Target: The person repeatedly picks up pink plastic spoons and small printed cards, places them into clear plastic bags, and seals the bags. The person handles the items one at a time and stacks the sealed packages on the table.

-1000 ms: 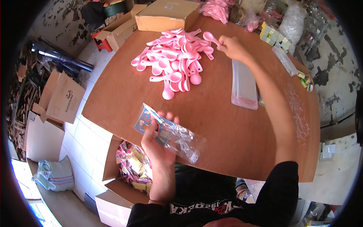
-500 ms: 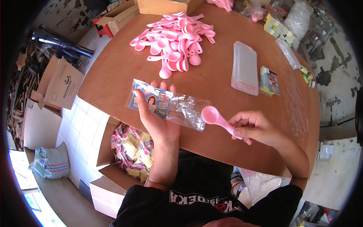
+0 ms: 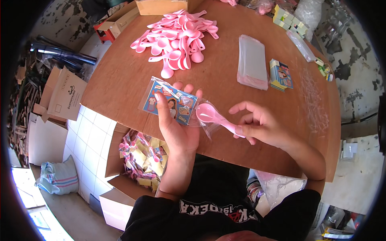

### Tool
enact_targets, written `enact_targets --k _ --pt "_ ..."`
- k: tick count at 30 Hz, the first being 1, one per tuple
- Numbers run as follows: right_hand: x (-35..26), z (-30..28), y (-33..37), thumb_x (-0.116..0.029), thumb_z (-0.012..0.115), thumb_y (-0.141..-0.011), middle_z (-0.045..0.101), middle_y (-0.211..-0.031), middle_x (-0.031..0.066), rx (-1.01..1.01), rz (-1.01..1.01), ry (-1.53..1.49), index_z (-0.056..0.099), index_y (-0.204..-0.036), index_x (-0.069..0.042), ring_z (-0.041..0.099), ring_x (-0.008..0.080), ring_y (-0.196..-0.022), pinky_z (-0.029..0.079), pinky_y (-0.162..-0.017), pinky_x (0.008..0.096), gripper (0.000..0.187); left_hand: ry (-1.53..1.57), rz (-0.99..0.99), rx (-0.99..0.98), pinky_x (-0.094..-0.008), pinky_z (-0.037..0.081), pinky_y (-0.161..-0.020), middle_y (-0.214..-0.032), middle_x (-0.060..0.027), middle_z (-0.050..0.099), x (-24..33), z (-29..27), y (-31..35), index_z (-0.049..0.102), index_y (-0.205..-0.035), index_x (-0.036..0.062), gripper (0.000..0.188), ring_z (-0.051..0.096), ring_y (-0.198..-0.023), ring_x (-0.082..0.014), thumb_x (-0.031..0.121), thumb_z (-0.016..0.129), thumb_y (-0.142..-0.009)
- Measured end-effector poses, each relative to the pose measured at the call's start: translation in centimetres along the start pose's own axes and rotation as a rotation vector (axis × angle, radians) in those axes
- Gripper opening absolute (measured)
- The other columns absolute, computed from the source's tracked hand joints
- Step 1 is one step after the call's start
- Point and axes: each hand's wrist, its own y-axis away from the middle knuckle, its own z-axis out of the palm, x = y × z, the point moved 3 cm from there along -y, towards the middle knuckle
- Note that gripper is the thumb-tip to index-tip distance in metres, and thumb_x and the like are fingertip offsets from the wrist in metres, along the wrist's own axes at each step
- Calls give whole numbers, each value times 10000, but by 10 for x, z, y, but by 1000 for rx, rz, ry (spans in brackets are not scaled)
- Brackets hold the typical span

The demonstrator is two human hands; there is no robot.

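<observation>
My left hand, palm up, grips a clear plastic bag with a blue printed card inside, the thumb lying over the card. A pink measuring spoon has its bowl inside the bag's right part. The end of its handle is pinched between the thumb and fingers of my right hand, the index finger raised. Beyond my hands, a heap of similar pink spoons lies on the brown table. A stack of clear bags and a pile of printed cards rest on the right.
Below the table's left edge, an open carton holds many packed pink spoons. Another cardboard box and a white sack stand on the floor at left. Small yellow-and-white boxes sit at the table's far right.
The spoon's bowl has moved from the bag's mouth to inside it. Both hands have come closer together, and the view has shifted slightly.
</observation>
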Motion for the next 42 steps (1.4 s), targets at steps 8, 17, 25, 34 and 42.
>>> enact_targets --k 8,17,25,34,42 --pt "1 -3 7 -145 651 -901 665 -813 56 39 -27 35 448 -1254 -31 511 47 -523 376 -461 184 422 85 42 -9 -506 462 -990 -1243 -103 533 8 0 0 439 -1282 20 556 554 -1143 -272 473 497 -965" --pt "-9 8 11 -155 656 -909 667 -807 49 31 -176 -24 406 -1354 -62 522 48 -536 402 -492 177 518 -5 -114 -93 -471 452 -998 -1165 -173 574 -6 2 11 472 -1240 -4 549 569 -1115 -295 475 479 -972" --pt "-37 -8 36 -96 548 -960 641 -758 42 378 -457 147 636 -1040 -3 585 53 -523 447 -454 186 151 25 -282 -152 -458 393 -1033 -1311 -112 471 -29 0 18 352 -1367 88 552 473 -1232 -290 427 522 -966" --pt "-90 -68 48 -113 612 -901 595 -663 -31 825 -511 450 676 -895 23 469 7 -587 351 -523 194 151 -124 -59 -242 -482 335 -1077 -1361 -140 418 -29 7 26 316 -1400 106 517 433 -1262 -302 247 510 -942" --pt "-78 -37 58 -99 630 -885 503 -565 -59 855 -574 702 680 -874 3 400 11 -515 286 -464 213 115 -582 109 -578 -435 352 -1054 -1344 -126 475 -33 25 35 391 -1368 24 552 463 -1261 -260 145 615 -878"
